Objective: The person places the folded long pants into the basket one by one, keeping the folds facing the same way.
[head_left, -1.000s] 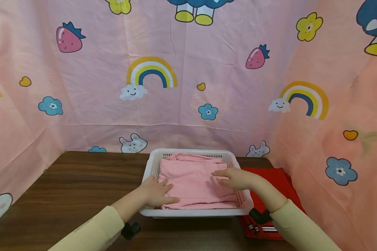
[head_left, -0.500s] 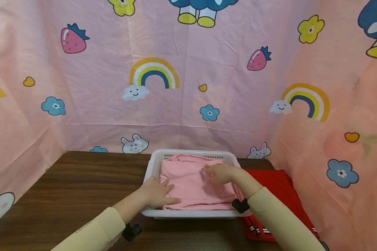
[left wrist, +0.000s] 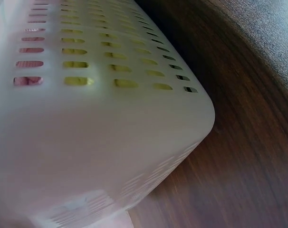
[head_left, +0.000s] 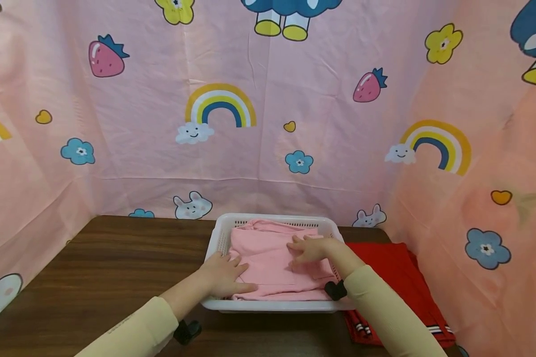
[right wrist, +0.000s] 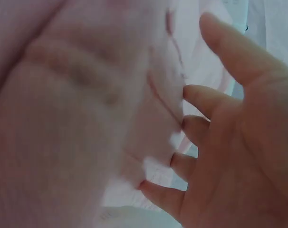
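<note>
A folded pink garment (head_left: 265, 263) lies in a white plastic basket (head_left: 277, 306) in the head view. My left hand (head_left: 221, 274) rests over the left rim with fingers spread on the garment's near left part. On the right half of the same garment, my right hand (head_left: 311, 249) touches the cloth with its fingers apart. The right wrist view shows that hand (right wrist: 229, 128) from the palm side, fingertips at the pink cloth (right wrist: 153, 118). The left wrist view shows only the basket's outer wall (left wrist: 101, 128), with yellow and pink fabric behind its slots.
A folded red garment (head_left: 393, 277) with white stripes lies on the brown wooden table (head_left: 138, 267), right of the basket and partly under my right forearm. A pink printed curtain (head_left: 250, 163) hangs behind and on both sides of the table.
My right hand has moved left across the pink garment, from its right edge toward the middle, with its fingers spread again now. The left hand stays in place.
</note>
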Tool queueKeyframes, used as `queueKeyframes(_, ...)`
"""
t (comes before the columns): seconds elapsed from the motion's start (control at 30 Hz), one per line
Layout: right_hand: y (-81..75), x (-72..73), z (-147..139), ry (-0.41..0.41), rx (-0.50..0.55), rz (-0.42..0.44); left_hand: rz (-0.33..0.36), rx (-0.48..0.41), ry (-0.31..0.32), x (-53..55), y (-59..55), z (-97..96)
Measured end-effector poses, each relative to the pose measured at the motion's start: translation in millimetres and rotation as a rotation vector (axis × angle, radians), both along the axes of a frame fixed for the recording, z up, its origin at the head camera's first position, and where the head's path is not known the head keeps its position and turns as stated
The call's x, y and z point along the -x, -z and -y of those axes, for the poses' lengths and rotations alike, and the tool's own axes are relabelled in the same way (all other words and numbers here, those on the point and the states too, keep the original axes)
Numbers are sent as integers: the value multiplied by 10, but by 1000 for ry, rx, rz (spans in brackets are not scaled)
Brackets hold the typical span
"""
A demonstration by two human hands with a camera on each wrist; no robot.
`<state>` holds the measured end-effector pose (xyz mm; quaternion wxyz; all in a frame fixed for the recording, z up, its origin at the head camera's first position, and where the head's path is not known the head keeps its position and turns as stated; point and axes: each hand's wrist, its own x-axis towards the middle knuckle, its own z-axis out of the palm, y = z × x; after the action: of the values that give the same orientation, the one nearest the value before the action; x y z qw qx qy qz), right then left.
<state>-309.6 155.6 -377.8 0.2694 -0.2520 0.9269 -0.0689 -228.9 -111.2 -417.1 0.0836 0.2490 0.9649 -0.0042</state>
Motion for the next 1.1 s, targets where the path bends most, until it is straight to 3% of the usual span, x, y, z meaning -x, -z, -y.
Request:
queueKeyframes(0.17,20,35,-45,33,-5,24,3,2,5,3,-27,2)
queueKeyframes(0.63,79,121,-56,4,30,75,10,-2,-20,-5,-7,25)
queueKeyframes(0.87,70,92,-47,7,14,78,-10,22,8,-10,0,24)
queueKeyframes(1.1,-22,49,-20,-1,-12,61,4,-66,15,33,7,35)
